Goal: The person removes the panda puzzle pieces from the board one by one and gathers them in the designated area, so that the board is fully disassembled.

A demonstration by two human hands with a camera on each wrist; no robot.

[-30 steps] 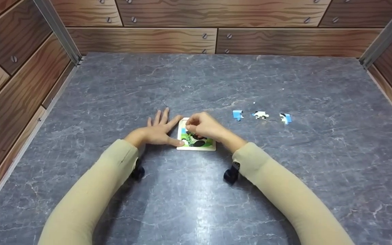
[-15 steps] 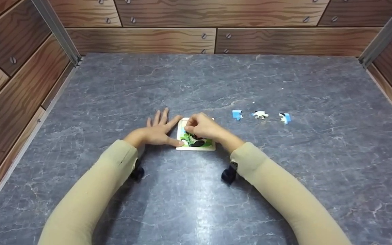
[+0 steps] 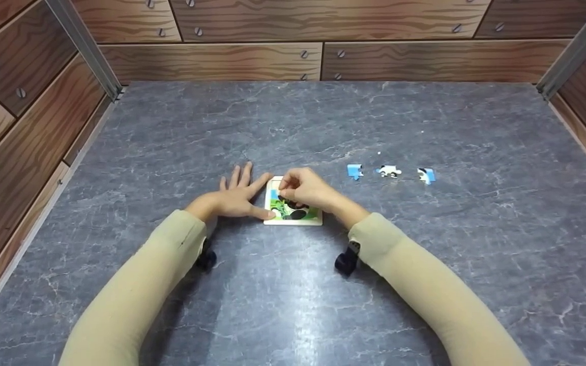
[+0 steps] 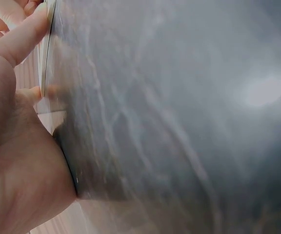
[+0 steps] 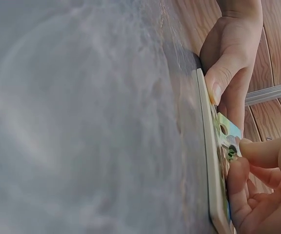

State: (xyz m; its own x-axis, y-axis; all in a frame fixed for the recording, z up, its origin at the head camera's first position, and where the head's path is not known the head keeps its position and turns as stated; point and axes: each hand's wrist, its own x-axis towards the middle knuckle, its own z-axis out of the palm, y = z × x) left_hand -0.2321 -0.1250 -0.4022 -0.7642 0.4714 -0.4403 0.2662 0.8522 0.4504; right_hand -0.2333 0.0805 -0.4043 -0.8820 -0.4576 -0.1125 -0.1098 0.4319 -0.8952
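My left hand (image 3: 232,200) lies with spread fingers at the left side of a small panda jigsaw board (image 3: 293,222). Its thumb rests on the lower left corner, and the index fingertip touches the upper left corner. Over the board, my right hand (image 3: 309,190) pinches a puzzle piece (image 5: 230,131) between thumb and finger. In the right wrist view this piece stands tilted up from the board, showing green, light blue and dark patches. The right hand hides the board's upper right part in the head view.
To the right lie three loose puzzle pieces: a blue one (image 3: 354,171), a white and black one (image 3: 389,171) and a blue, black and white one (image 3: 426,175). A tiny white speck (image 3: 379,153) lies behind them. Wood-patterned walls (image 3: 211,62) border the grey tabletop (image 3: 252,127).
The right hand shifts only slightly over the board, still pinching the piece. My left hand and the loose pieces stay in place.
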